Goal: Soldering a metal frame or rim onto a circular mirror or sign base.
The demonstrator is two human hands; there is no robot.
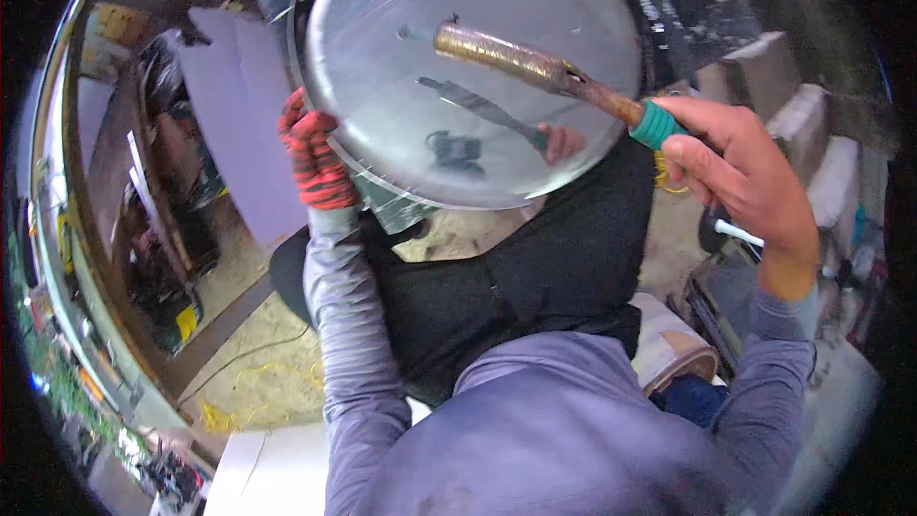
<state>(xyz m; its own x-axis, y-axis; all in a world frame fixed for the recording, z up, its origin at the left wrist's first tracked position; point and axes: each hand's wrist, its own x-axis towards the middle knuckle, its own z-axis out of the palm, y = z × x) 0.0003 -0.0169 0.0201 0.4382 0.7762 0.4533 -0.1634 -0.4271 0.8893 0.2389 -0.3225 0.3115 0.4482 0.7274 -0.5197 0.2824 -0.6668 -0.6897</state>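
Note:
A large, shiny round metal pan [401, 124] tilts up in front of me, above my lap. My left hand [317, 155], in a red and black striped glove, is closed on its left rim. Bare and closed, my right hand [740, 167] grips a torch-like tool with a green handle [657, 124]. Its brass-coloured tube [501, 55] points left over the pan, apart from the surface as far as I can see. The tool and my hand are mirrored in the metal. A white hose or rod [737, 232] shows below my right hand.
A grey panel [234, 124] leans at the left beside a curved wooden-edged frame [105, 296]. Pale blocks [807, 119] stand at the right. A white bucket-like container [669, 349] lies near my right hip, and yellow cord [253, 411] lies at the lower left.

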